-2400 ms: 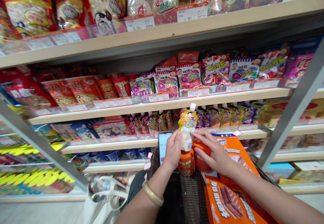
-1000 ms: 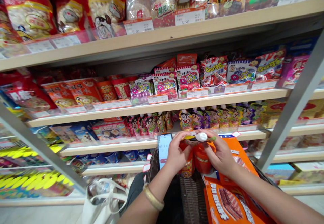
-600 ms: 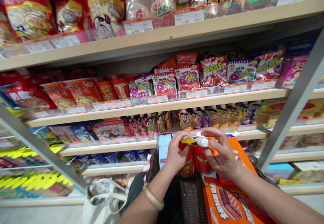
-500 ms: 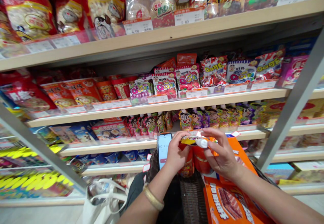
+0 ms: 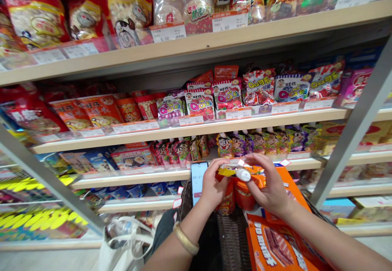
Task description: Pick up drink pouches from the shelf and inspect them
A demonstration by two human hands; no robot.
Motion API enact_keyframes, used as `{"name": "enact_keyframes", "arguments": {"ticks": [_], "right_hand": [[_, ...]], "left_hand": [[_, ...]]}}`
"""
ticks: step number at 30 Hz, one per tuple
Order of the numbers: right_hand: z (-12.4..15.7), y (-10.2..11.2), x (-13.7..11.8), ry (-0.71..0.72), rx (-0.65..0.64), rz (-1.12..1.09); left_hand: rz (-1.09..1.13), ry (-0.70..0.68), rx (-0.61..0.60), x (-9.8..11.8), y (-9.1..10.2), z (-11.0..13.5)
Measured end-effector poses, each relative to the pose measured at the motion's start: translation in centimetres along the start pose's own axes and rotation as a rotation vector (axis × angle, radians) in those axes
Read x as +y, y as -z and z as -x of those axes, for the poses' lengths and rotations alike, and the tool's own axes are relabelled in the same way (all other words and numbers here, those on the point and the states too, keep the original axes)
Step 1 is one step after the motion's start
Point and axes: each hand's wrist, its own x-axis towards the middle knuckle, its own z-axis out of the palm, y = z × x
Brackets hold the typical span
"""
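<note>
Soft yellow pouch [image 5: 227, 170], round white cap [image 5: 243, 175] facing up, located just right of frame centre, below mid-height. Left hand [image 5: 212, 185]: fingers pinching the pouch's side. Right hand [image 5: 271, 185]: fingers curved apart around the capped end; contact cannot be confirmed. Wooden shelf edge [image 5: 301, 165] beyond. Rounded red tubs [image 5: 245, 196], glossy orange packets [image 5: 274, 246] restrict room beneath, lower right; woven basket [image 5: 232, 242] surface bare, lower centre.

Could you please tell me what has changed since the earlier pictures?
The pouch, upright earlier, is now tipped with its white cap toward the camera. The right hand, earlier at the pouch's side, is now by the cap. The left hand kept its hold. The phone and orange packets stayed.
</note>
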Motion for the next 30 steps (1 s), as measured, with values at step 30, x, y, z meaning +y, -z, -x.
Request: {"name": "enact_keyframes", "arguments": {"ticks": [30], "right_hand": [[-8.4, -8.3, 5.6, -0.438, -0.693, 0.629]], "left_hand": [[-0.955, 0.424, -0.255, -6.4, 4.3, -9.1]]}}
